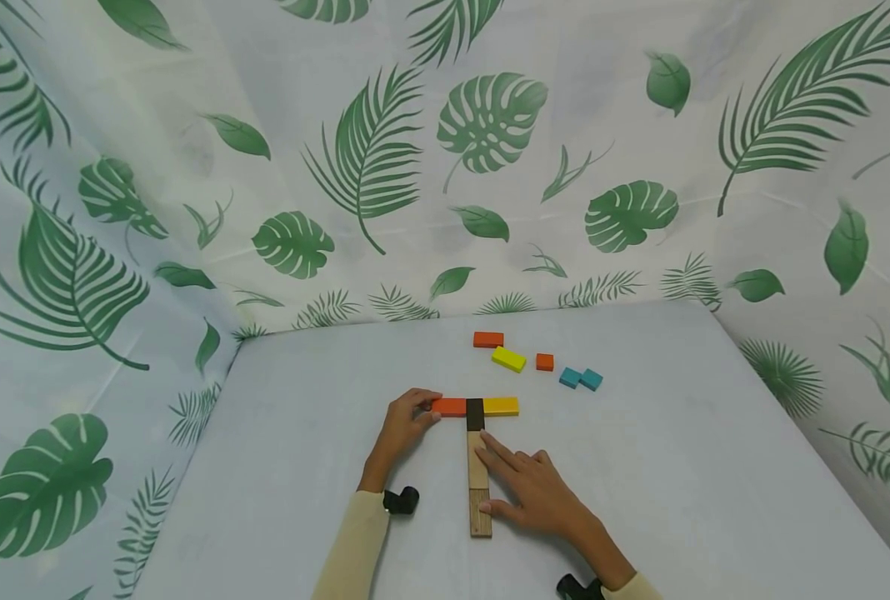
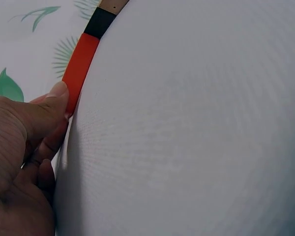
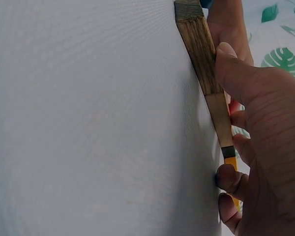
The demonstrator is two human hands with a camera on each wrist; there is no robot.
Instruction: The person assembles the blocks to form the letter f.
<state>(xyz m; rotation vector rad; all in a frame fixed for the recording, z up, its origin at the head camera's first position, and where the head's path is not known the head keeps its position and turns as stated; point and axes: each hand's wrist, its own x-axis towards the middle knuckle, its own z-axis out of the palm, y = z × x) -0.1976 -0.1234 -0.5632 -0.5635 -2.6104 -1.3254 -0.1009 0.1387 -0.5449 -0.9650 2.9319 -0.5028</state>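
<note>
Flat blocks form a T on the white table in the head view. Its crossbar has an orange-red block (image 1: 450, 407) at left, a black block (image 1: 475, 414) in the middle and a yellow-orange block (image 1: 501, 407) at right. Below the black one, a light wooden block (image 1: 477, 462) and a brown wooden block (image 1: 480, 518) make the stem. My left hand (image 1: 402, 429) pinches the orange-red block's outer end, thumb on its near side in the left wrist view. My right hand (image 1: 531, 492) rests along the stem's right side, extended fingers touching the light block and thumb on the brown one.
Beyond the T lie another orange-red block (image 1: 488, 339), a bright yellow block (image 1: 508, 359), a small orange cube (image 1: 545, 362) and two small blue blocks (image 1: 581, 379) near each other. A leaf-patterned white curtain (image 1: 415, 250) surrounds the table (image 1: 265, 467) at back and sides.
</note>
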